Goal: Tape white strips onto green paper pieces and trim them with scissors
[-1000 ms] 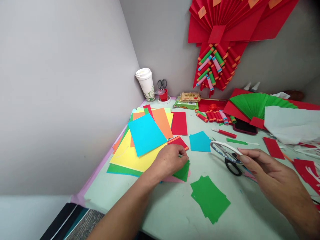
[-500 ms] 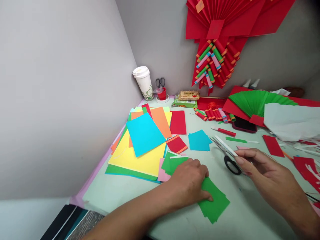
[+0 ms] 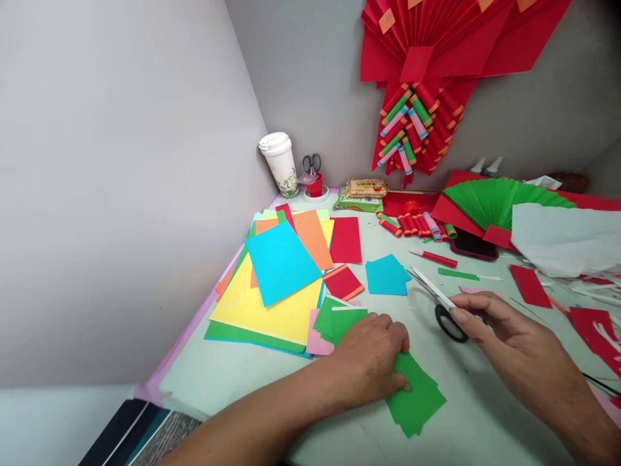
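Note:
My left hand point(image 3: 371, 359) is curled over small green paper pieces, thumb and fingers drawn together on them. Green squares point(image 3: 414, 396) stick out below the thumb, and a green paper piece with a white strip along its top edge point(image 3: 347, 320) shows beyond the knuckles. How much paper is gripped is hidden. Between thumb and forefinger, my right hand point(image 3: 514, 343) pinches a narrow white strip point(image 3: 431, 287). Just under that strip lie scissors point(image 3: 451, 323) with black handles, blades pointing up and left. Blue squares point(image 3: 387, 275) rest near the blade tips.
Coloured sheets point(image 3: 281, 262) are piled at left. Farther back stand a lidded cup point(image 3: 280, 165) and a red holder with scissors point(image 3: 314, 184). Small rolled tubes point(image 3: 420, 226), a red pen point(image 3: 436, 257), a phone point(image 3: 474, 246) and a green folded fan point(image 3: 504, 202) lie at right.
My right hand has shifted slightly left and down with the white strip. My left hand has moved slightly right and down over the green paper.

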### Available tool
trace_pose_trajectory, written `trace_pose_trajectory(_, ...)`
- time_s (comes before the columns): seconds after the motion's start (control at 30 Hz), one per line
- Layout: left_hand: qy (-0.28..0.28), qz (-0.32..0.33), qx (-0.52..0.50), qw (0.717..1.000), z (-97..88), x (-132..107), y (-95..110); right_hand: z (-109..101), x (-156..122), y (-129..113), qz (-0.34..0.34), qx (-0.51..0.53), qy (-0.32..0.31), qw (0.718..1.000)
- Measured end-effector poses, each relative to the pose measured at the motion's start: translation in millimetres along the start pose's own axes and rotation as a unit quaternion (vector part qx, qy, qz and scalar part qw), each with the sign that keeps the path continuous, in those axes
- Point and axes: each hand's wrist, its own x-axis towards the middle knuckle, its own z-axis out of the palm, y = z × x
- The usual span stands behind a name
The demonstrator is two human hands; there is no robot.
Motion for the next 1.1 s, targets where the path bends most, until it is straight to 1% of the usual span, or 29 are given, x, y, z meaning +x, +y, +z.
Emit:
trace_pose_trajectory(0.17, -0.003, -0.013, -0.003, 1.0, -0.1, 0.1, 0.5, -0.8, -0.3, 0.3, -0.005, -0.001, 0.003, 1.0)
trace_pose_trajectory(0.37, -0.007, -0.012, -0.013, 1.0, -1.0, -0.3, 1.2, 0.9, 0.1, -0.6, -0.018, 0.003, 0.007, 1.0)
trace_pose_trajectory(0.47, 0.007, -0.011, -0.029, 0.999, -0.4, 0.9, -0.2, 0.4, -0.3, -2.5, -0.019, 0.0, 0.011, 1.0)
trace_pose_trajectory(0.57, 0.025, -0.022, -0.078, 0.996, -2.3, 2.0, -1.5, -1.2, -1.1, -4.5, -0.015, 0.003, 0.011, 1.0)
trace_pose_trajectory(0.67, 0.013, -0.04, -0.196, 0.98, -7.4, 1.2, -2.2, -2.4, -0.9, -3.4, -0.008, 0.014, -0.004, 1.0)
trace_pose_trajectory(0.77, 0.01, -0.036, -0.347, 0.937, -13.7, -0.8, -3.3, -2.2, 0.2, 1.3, 0.001, 0.029, -0.016, 0.999)
trace_pose_trajectory(0.83, 0.026, -0.025, -0.4, 0.916, -17.3, -1.9, -4.6, -1.5, 0.4, 4.3, 0.009, 0.034, -0.019, 0.999)
trace_pose_trajectory(0.9, 0.038, -0.024, -0.401, 0.915, -20.5, -2.5, -6.1, -0.7, 0.0, 5.3, 0.017, 0.031, -0.021, 0.999)
trace_pose_trajectory(1.0, 0.062, -0.034, -0.369, 0.927, -24.9, -3.2, -7.6, 0.2, -1.8, 2.7, 0.014, 0.028, -0.021, 0.999)
trace_pose_trajectory(1.1, 0.1, -0.038, -0.372, 0.922, -27.8, -4.0, -7.1, 0.7, -3.6, -1.4, -0.028, 0.016, 0.002, 0.999)
